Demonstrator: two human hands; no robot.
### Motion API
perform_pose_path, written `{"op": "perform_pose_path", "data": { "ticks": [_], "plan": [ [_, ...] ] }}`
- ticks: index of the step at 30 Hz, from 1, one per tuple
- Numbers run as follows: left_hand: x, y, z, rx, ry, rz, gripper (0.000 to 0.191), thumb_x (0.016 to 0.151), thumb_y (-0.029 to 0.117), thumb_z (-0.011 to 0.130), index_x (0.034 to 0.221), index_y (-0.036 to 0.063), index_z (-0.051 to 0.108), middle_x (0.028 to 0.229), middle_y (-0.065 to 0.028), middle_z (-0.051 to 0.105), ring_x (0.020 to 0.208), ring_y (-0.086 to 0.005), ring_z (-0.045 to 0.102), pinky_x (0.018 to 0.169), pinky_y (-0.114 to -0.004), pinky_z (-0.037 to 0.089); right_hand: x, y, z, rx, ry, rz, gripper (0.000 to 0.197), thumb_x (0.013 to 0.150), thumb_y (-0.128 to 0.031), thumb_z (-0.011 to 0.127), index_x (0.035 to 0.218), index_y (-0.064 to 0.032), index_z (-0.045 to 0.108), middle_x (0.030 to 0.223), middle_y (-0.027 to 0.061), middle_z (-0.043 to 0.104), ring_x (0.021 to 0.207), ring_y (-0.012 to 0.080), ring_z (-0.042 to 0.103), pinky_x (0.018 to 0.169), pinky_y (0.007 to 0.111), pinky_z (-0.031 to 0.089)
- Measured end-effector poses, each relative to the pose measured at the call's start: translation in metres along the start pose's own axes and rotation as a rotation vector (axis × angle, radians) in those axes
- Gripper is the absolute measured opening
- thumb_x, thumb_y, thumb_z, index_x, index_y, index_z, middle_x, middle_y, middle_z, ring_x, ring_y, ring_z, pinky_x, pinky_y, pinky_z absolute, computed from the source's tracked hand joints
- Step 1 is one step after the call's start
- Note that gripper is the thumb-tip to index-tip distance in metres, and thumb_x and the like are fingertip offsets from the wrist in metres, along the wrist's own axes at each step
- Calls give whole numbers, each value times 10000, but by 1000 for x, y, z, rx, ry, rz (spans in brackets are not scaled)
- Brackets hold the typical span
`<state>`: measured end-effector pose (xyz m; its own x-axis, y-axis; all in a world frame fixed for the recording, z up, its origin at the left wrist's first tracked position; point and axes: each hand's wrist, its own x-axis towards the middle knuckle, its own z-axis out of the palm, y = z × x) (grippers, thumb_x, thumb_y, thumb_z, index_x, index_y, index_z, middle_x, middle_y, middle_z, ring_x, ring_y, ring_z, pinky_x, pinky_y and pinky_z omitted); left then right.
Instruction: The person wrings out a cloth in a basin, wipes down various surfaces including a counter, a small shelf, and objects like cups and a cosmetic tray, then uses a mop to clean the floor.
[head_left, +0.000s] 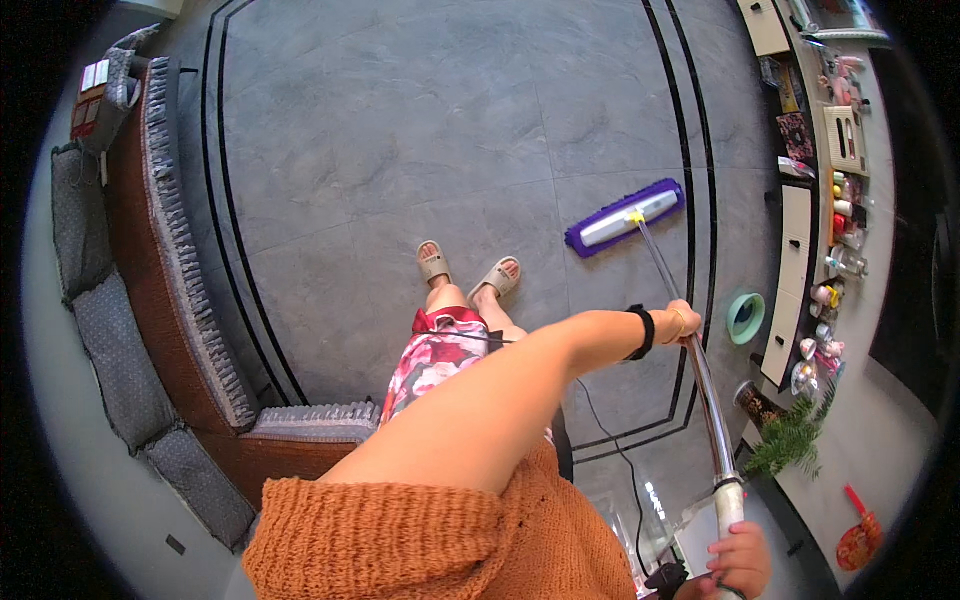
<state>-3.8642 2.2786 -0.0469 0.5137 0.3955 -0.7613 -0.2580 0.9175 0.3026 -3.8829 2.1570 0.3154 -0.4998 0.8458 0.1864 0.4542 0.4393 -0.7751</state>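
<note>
A flat mop with a purple fringed pad and a white plate lies on the grey tiled floor, ahead and to the right of my sandalled feet. From a yellow joint its metal pole runs back towards me. My left hand, with a black band and a thin bracelet at the wrist, is closed around the middle of the pole. Lower right, my right hand grips the white upper handle section. The mop head is tilted slightly, its right end farther from me.
At the left stands a brown sofa with grey cushions. Along the right runs a low cabinet crowded with small items. Beside it are a green bin and a dark patterned vase with a fern. A black cable crosses the floor.
</note>
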Motion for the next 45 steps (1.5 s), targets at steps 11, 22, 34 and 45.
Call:
{"op": "perform_pose_path", "data": {
  "ticks": [11, 22, 34, 45],
  "plan": [
    [-111, 58, -233, -87, 617, 414, 290, 679, 80, 587, 807, -125, 426, 694, -180, 560, 576, -254, 614, 449, -332, 529, -39, 43, 135, 433, 521, 94, 171, 821, -200, 445, 728, -111, 332, 687, 15, 369, 839, 208, 474, 966, 459, 279],
    [-223, 73, -623, -105, 1491, 416, 721, 620, 202, 698, 1204, -5, 329, 1052, -225, 547, 959, -344, 552, 830, -389, 453, 93, 77, 433, 838, 91, 119, 106, 847, -108, 468, 791, -93, 379, 827, 27, 448, 1000, 221, 454, 1020, 471, 199],
    [-302, -99, -598, -299, 1580, 87, 293, 681, 227, 596, 830, -23, 618, 797, -190, 631, 696, -276, 639, 601, -349, 512, 79, 90, 388, 876, -540, -58, 135, 707, -44, 604, 671, -49, 475, 707, 55, 524, 843, 229, 537, 940, 486, 320],
    [-116, -187, -245, -338, 1148, 164, 244, 721, 126, 500, 792, -94, 580, 750, -203, 614, 651, -308, 634, 533, -357, 518, -103, 159, 44, 625, -609, -126, 161, 619, -48, 640, 572, -65, 487, 562, 38, 522, 601, 207, 523, 825, 419, 388]
  ]
}}
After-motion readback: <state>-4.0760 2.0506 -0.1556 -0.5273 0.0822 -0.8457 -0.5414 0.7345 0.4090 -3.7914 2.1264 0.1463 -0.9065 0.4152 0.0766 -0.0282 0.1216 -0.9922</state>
